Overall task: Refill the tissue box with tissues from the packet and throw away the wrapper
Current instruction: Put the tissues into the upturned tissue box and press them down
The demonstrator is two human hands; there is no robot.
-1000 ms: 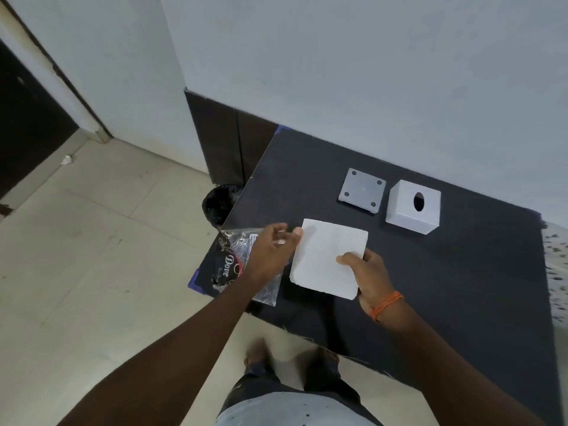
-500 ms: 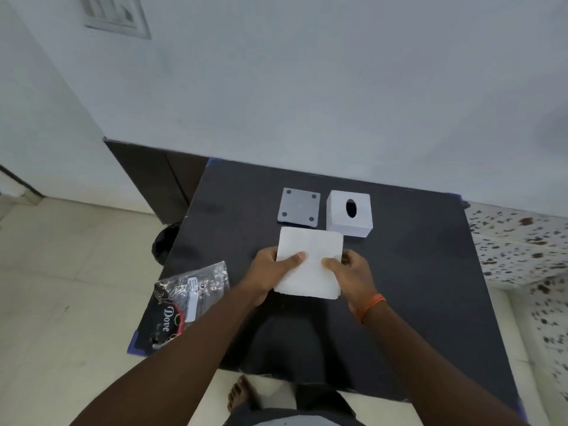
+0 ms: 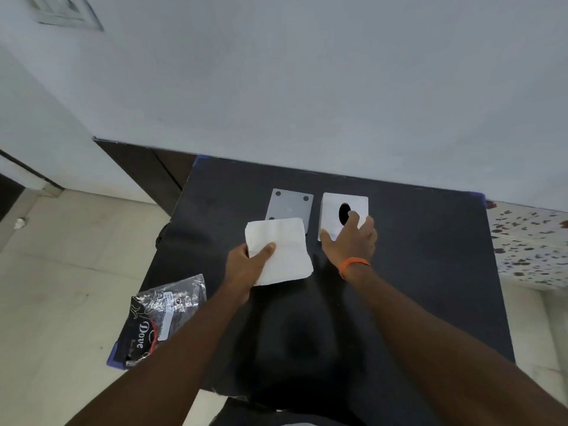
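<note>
At the middle of the black table [image 3: 430, 272] the left hand [image 3: 246, 265] grips a white stack of tissues [image 3: 282, 250], thumb on top, at its left edge. Just right of it the right hand [image 3: 350, 241] lies spread on the near side of the white tissue box [image 3: 332, 207], fingers at its dark oval opening. A grey square plate [image 3: 290, 204] lies left of the box, partly under the stack. Near the left table edge rests the clear wrapper [image 3: 166, 315], well apart from both hands.

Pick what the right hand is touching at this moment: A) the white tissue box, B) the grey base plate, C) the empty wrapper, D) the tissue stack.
A: the right hand rests on the white tissue box, while the left hand holds the tissue stack.
</note>
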